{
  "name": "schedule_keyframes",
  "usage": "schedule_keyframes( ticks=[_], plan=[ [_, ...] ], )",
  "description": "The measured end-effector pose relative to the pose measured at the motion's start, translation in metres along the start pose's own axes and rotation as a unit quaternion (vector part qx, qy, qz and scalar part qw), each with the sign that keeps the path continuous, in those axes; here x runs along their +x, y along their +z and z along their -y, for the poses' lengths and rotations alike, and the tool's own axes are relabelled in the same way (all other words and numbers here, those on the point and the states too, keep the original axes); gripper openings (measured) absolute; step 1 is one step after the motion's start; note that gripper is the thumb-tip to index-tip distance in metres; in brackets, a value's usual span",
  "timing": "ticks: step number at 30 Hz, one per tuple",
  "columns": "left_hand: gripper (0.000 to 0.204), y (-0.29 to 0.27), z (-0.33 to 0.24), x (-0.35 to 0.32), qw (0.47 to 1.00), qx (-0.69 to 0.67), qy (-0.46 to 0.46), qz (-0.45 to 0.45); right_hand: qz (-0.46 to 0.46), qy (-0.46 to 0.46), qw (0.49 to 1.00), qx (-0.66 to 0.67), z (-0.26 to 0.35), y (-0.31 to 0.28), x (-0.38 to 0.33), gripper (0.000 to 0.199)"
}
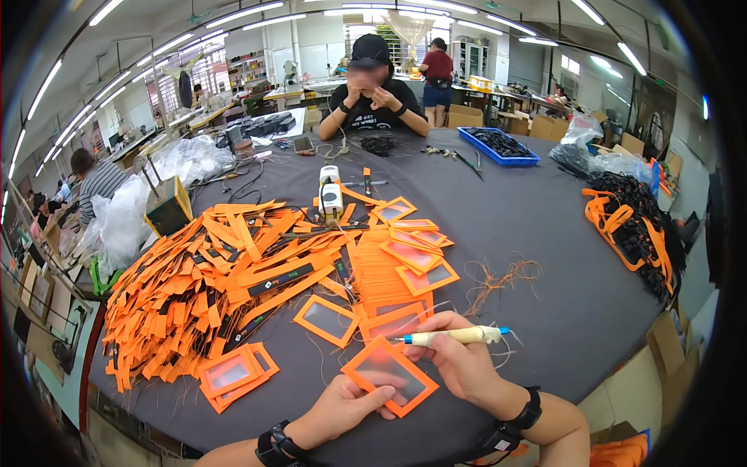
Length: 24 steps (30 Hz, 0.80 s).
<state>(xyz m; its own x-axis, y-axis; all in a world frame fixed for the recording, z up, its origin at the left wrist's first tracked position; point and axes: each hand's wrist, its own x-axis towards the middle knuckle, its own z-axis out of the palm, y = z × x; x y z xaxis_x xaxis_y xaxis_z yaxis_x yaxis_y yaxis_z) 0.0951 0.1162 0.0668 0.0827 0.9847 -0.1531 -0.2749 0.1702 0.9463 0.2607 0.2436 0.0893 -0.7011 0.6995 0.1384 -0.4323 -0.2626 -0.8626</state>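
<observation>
My left hand (352,406) grips an orange-edged card holder (389,377) with a clear window, thumb on its near edge and fingers behind it. In my right hand (457,359) is a pen-shaped tool (459,336) with a cream wrapped grip, blue ends and a thin tip. That tip is at the holder's top corner; I cannot tell if they touch. A thin clear cord trails from the tool. Just beyond lies a loose orange holder (327,320), beside a stack of more holders (421,255). Two or so lie together (233,373) to the left of my left hand.
A big heap of orange straps (187,288) with black sections covers the table's left. Behind stand a white power strip (330,193) and a yellow-edged box (169,205). Orange thread scraps (502,282), a blue tray (498,146) and black straps (630,226) lie right. A person (377,101) sits opposite.
</observation>
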Motion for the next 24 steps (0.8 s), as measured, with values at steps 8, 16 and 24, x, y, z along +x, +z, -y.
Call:
schedule_keyframes(
  ticks=[8,16,24],
  plan=[
    [0.027,-0.002,0.002,-0.002,0.999,-0.032,-0.020,0.028,0.010,0.042,0.997,0.069,-0.006,-0.009,0.005,0.020],
    [0.026,-0.002,0.002,-0.002,0.998,-0.052,-0.030,0.035,0.042,0.066,0.988,0.133,-0.007,-0.015,0.007,0.023],
    [0.026,-0.002,0.002,-0.002,0.997,-0.051,-0.035,0.039,0.037,0.080,0.985,0.148,-0.008,-0.013,0.006,0.022]
  ],
)
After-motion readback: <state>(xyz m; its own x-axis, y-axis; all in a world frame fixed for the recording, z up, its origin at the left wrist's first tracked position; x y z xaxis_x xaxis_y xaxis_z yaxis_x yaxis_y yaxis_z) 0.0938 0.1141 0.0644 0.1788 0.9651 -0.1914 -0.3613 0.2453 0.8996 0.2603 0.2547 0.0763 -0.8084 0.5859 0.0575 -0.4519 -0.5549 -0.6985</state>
